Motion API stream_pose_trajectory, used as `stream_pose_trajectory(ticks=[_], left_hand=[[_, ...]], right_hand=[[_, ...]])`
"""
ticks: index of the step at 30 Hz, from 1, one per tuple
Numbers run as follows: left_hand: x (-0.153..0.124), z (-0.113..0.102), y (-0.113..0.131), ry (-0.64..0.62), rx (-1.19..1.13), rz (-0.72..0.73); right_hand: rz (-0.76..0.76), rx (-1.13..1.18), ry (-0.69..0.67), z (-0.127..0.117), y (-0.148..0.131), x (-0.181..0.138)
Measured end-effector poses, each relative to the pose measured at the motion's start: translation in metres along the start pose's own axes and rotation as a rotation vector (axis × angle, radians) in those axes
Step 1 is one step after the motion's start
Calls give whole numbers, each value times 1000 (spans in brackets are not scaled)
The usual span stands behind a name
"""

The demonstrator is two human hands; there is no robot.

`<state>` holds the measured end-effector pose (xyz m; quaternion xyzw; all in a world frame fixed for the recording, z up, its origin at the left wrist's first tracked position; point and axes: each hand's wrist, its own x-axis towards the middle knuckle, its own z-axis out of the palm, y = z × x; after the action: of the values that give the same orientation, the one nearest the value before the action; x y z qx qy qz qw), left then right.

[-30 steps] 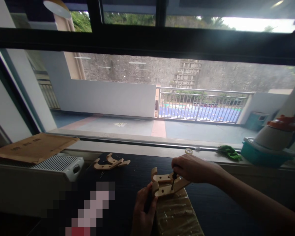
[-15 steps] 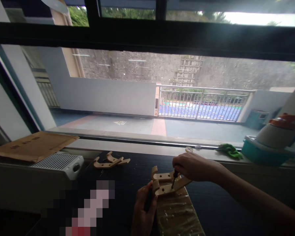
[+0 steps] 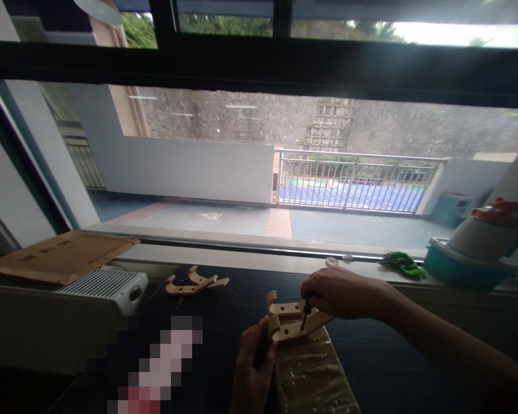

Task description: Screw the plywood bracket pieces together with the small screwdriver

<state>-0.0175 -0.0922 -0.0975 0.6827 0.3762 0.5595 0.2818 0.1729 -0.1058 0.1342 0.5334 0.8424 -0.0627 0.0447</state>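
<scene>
My right hand (image 3: 334, 293) is closed around a dark screwdriver (image 3: 307, 309). Its tip points down into a hole in the near pale wooden hook (image 3: 291, 330), which has a curled end on the left. That hook lies across the end of a long box wrapped in clear tape (image 3: 313, 374). A second wooden hook (image 3: 284, 309) rests just behind it. At the curled end, my left hand (image 3: 254, 362) pinches the near hook between thumb and fingers. Further left on the dark tabletop (image 3: 216, 356) lie two more wooden hooks (image 3: 194, 286), with thin metal pieces (image 3: 180, 302) in front.
At left, a brown envelope (image 3: 64, 253) lies on a white slatted unit (image 3: 107, 293). Along the windowsill are a roll of tape (image 3: 331, 261), a green cloth (image 3: 401, 264) and a teal container (image 3: 461, 267). A pixelated patch hides part of the lower left.
My right hand has shifted slightly left and turned a little on the screwdriver. My left hand and the hooks stay in place.
</scene>
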Motion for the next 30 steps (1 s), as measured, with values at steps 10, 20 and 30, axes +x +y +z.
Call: stream_pose_trajectory(ticks=[10, 20, 30], left_hand=[[-2, 0, -2, -14, -13, 1], [0, 0, 1, -10, -23, -34], [1, 0, 5, 7, -26, -34]], right_hand=[[33, 80, 65, 15, 9, 1], [-2, -15, 24, -1, 1, -3], [23, 110, 45, 12, 7, 1]])
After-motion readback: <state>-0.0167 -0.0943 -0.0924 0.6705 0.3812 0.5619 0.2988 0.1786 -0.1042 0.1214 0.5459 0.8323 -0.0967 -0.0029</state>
